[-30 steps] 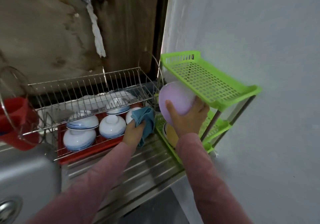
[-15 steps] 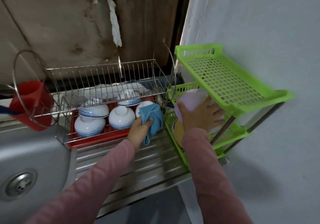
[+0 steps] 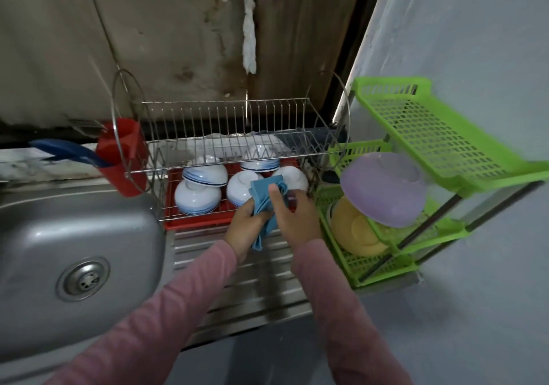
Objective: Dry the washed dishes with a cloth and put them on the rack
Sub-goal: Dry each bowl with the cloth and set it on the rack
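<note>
A purple bowl (image 3: 384, 188) lies upside down on the middle shelf of the green plastic rack (image 3: 439, 135), free of my hands. Under it a yellow bowl (image 3: 355, 231) leans on the lowest shelf. My left hand (image 3: 246, 227) grips a folded blue cloth (image 3: 264, 199). My right hand (image 3: 292, 212) is beside it, thumb and fingers touching the cloth. Both hands hover in front of the wire dish rack (image 3: 231, 129), where several white-and-blue bowls (image 3: 197, 197) sit upside down over a red tray (image 3: 196, 221).
A steel sink (image 3: 74, 236) with a drain lies at the left, its ribbed drainboard (image 3: 246, 289) under my forearms. A red cup (image 3: 124, 155) hangs on the wire rack's left end. A blue-grey wall (image 3: 475, 43) closes the right side.
My right hand has let go of the purple bowl on the green rack's middle shelf and moved left to the cloth. The view has tilted down and left.
</note>
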A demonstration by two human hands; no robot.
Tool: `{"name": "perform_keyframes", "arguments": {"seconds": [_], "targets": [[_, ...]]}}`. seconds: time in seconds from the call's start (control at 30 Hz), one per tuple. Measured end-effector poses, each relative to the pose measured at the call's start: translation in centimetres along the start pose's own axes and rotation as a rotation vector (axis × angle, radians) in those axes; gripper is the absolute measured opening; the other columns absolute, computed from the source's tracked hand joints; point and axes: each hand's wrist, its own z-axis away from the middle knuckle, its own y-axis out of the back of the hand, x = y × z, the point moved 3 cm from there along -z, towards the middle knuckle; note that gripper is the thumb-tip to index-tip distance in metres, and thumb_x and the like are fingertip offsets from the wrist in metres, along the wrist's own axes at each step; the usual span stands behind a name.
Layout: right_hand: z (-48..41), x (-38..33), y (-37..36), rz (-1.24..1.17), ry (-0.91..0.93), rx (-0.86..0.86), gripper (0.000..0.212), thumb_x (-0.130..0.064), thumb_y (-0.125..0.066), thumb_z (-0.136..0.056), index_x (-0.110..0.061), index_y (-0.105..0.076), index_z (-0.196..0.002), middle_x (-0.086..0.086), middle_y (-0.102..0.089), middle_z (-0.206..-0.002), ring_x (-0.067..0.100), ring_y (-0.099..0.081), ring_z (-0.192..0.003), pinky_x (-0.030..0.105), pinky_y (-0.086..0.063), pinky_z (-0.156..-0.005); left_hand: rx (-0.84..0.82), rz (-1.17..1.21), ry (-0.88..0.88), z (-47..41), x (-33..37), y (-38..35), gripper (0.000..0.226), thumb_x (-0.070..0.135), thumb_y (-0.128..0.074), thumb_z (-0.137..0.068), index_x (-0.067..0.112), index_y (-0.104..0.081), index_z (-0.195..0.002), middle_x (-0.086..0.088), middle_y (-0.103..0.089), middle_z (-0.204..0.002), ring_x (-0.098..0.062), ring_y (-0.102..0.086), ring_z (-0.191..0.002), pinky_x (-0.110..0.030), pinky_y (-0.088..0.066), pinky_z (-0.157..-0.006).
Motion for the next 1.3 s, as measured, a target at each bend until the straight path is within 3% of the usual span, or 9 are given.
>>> {"name": "perform_keyframes", "arguments": {"seconds": [0.17, 0.3, 0.43, 0.53, 0.77, 0.93, 1.03, 1.13, 1.3], "targets": [[2.1, -2.2, -4.9, -0.36, -0.111, -0.045, 0.032, -0.042, -0.065, -0.092, -0.016, -0.054, -0.107, -0.001, -0.062, -0.104, 0.017, -0.061, -0.097, 0.03, -0.048, -0.083, -0.021, 0.246, 0.056, 3.0, -0.3, 3.9, 0.037, 0.021, -0.058, -0.076, 0.011, -0.066, -0.111, -0.013, -0.069, -0.105, -0.029, -0.063, -0.1, -0.042, -0.049, -0.091], [3.9, -2.5, -8.3, -0.387, -0.126, -0.062, 0.005, -0.02, -0.064, -0.095, -0.018, -0.061, -0.092, 0.0, -0.064, -0.09, 0.022, -0.062, -0.093, 0.032, -0.05, -0.082, 0.056, 0.289, 0.075, 4.8, -0.4, 8.4, 0.034, 0.039, -0.06, -0.092, 0.019, -0.067, -0.119, -0.007, -0.072, -0.113, -0.025, -0.068, -0.106, -0.041, -0.053, -0.093], [5.5, -2.8, -11.5, -0.521, -0.179, -0.161, 0.016, -0.006, -0.058, -0.097, -0.015, -0.067, -0.087, 0.008, -0.069, -0.09, 0.028, -0.063, -0.091, 0.046, -0.053, -0.089, 0.264, 0.301, 0.014, 6.5, -0.5, 14.0, 0.025, 0.028, -0.059, -0.096, 0.013, -0.065, -0.116, -0.014, -0.07, -0.116, -0.029, -0.069, -0.103, -0.043, -0.056, -0.089], [6.0, -2.7, -12.8, -0.563, -0.267, -0.185, 0.011, -0.008, -0.057, -0.098, -0.014, -0.067, -0.097, 0.016, -0.07, -0.109, 0.03, -0.065, -0.097, 0.051, -0.052, -0.094, 0.338, 0.339, -0.048, 8.2, -0.5, 18.0, 0.025, 0.024, -0.053, -0.1, 0.01, -0.061, -0.119, -0.008, -0.072, -0.11, -0.019, -0.072, -0.093, -0.033, -0.059, -0.079], [7.6, -3.1, -15.3, -0.696, -0.429, -0.171, 0.012, -0.004, -0.052, -0.1, -0.01, -0.062, -0.097, 0.014, -0.065, -0.111, 0.029, -0.062, -0.099, 0.051, -0.05, -0.098, 0.578, 0.323, -0.114, 10.6, -0.7, 23.3, 0.027, 0.024, -0.048, -0.103, 0.011, -0.056, -0.126, -0.007, -0.066, -0.119, -0.024, -0.064, -0.108, -0.042, -0.055, -0.092], [8.1, -4.6, -16.9, -0.753, -0.52, -0.19, 0.013, -0.001, -0.049, -0.1, -0.004, -0.061, -0.099, 0.016, -0.066, -0.099, 0.024, -0.066, -0.08, 0.037, -0.056, -0.066, 0.385, -0.109, -0.257, 12.1, 0.6, 21.2, 0.018, 0.018, -0.042, -0.105, 0.018, -0.054, -0.118, 0.007, -0.063, -0.101, 0.011, -0.063, -0.078, -0.009, -0.051, -0.066], [8.6, -6.6, -17.3, -0.879, -0.56, -0.267, 0.015, 0.0, -0.048, -0.099, 0.005, -0.058, -0.109, 0.021, -0.065, -0.092, 0.026, -0.067, -0.076, 0.03, -0.058, -0.054, 0.151, -0.467, -0.35, 11.9, -0.5, 19.7, 0.038, 0.021, -0.042, -0.104, 0.037, -0.041, -0.138, 0.009, -0.05, -0.142, 0.012, -0.048, -0.122, -0.019, -0.043, -0.105], [8.9, -8.4, -16.7, -0.976, -0.616, -0.36, 0.02, -0.011, -0.05, -0.1, 0.006, -0.061, -0.1, 0.022, -0.064, -0.089, 0.027, -0.065, -0.077, 0.033, -0.057, -0.072, 0.039, -0.554, -0.389, 11.7, -1.1, 19.3, 0.057, 0.036, -0.049, -0.095, 0.044, -0.023, -0.144, 0.018, -0.024, -0.157, 0.008, -0.022, -0.142, -0.022, -0.022, -0.119], [7.9, -9.6, -15.6, -1.104, -0.745, -0.439, 0.048, -0.032, -0.054, -0.098, 0.008, -0.051, -0.125, 0.026, -0.056, -0.112, 0.037, -0.054, -0.115, 0.045, -0.044, -0.097, -0.017, -0.495, -0.328, 11.1, -1.3, 18.8, 0.09, 0.038, -0.08, -0.075, 0.045, -0.023, -0.145, 0.012, -0.043, -0.145, 0.0, -0.045, -0.13, -0.028, -0.039, -0.111]]}}
